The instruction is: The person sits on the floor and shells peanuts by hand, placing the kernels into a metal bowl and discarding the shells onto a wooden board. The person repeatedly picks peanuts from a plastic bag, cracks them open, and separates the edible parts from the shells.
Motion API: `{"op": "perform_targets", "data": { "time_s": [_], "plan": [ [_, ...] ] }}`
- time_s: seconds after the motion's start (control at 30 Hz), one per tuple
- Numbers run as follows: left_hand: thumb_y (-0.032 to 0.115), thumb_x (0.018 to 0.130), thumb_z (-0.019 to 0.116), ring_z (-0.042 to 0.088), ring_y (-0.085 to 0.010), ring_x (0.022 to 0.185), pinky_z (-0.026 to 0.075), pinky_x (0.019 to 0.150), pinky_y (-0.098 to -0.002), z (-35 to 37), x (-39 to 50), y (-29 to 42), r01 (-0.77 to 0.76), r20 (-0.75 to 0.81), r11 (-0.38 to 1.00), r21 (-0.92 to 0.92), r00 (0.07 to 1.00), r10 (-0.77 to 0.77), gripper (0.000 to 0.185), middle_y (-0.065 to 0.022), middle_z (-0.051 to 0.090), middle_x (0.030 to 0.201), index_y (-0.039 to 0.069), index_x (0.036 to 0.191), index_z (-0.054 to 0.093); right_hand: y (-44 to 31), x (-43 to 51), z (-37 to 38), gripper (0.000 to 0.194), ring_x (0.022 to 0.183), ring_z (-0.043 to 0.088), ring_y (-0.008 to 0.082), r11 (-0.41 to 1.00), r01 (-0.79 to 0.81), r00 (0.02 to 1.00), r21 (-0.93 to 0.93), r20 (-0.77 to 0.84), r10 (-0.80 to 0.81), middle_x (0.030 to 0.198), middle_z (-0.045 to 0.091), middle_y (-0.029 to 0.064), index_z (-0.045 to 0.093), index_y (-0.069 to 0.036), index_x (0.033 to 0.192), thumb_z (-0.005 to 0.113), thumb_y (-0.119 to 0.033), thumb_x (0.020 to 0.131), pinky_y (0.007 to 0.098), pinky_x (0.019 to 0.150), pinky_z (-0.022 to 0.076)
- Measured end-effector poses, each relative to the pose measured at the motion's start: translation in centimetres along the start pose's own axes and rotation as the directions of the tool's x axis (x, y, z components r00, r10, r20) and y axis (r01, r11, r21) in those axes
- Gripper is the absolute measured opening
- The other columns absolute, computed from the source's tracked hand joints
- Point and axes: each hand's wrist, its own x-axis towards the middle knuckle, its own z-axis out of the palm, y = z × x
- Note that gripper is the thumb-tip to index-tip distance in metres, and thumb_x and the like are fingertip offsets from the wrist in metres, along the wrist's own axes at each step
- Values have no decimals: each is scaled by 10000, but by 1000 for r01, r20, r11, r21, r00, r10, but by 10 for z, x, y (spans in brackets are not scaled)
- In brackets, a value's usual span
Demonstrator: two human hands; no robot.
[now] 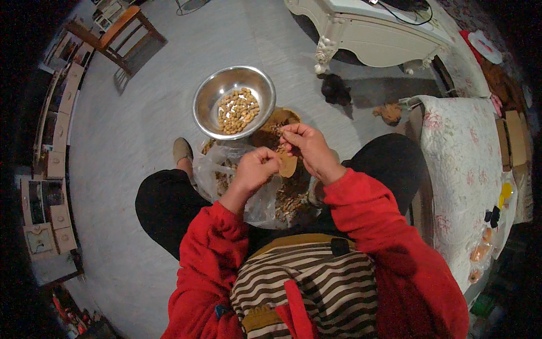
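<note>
My left hand [256,169] hangs over a clear plastic bag [203,163], fingers curled and thumb pressed to them. Any small thing inside that grip is hidden. Thumb and fingertips meet on my right hand [312,151], above a brown container [292,114]; what they pinch is too small to tell. Below and between both hands is a tan flap or scoop-like piece [288,165]. Beyond them stands a shiny metal bowl [201,104] with many unshelled peanuts [238,111] on its bottom. Shell-like bits [290,205] lie nearer my lap, beside the bag.
To the right is a sofa with a floral cover [457,144]. A white carved table [381,38] stands at the upper right, with a small dark animal [335,90] on the floor near its leg. A wooden chair [120,29] and cabinets [59,131] are on the left.
</note>
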Motion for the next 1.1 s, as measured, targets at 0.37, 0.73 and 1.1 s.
{"op": "perform_targets", "data": {
  "time_s": [0.37, 0.73, 1.1],
  "plan": [
    [125, 907, 622, 474, -63, 525, 354, 457, -218, -1, 8, 26, 51, -160, 927, -372, 980, -118, 184, 0, 578, 726, 0, 1042, 618, 11, -5, 9, 154, 706, 620, 115, 947, 139, 988, -290, -25, -153, 878, 662, 48, 631, -1, 1029, 672, -71, 898, 257, 631, 517],
    [120, 907, 580, 487, -79, 586, 355, 482, -226, 2, 12, 27, 71, -75, 828, -556, 988, -135, 154, -21, 590, 789, 10, 1015, 591, 16, -2, 4, 111, 702, 619, 99, 940, 211, 976, -267, 10, -216, 860, 661, 30, 638, -19, 984, 673, -70, 892, 247, 634, 513],
    [108, 920, 561, 487, -84, 567, 346, 464, -222, 4, 25, 20, 74, -68, 781, -621, 987, -147, 254, -30, 583, 809, -3, 1148, 576, 5, 3, -1, 151, 670, 604, 121, 982, 123, 989, -144, -60, -133, 809, 627, 50, 609, 14, 1046, 647, -71, 926, 255, 637, 523]
  ]
}}
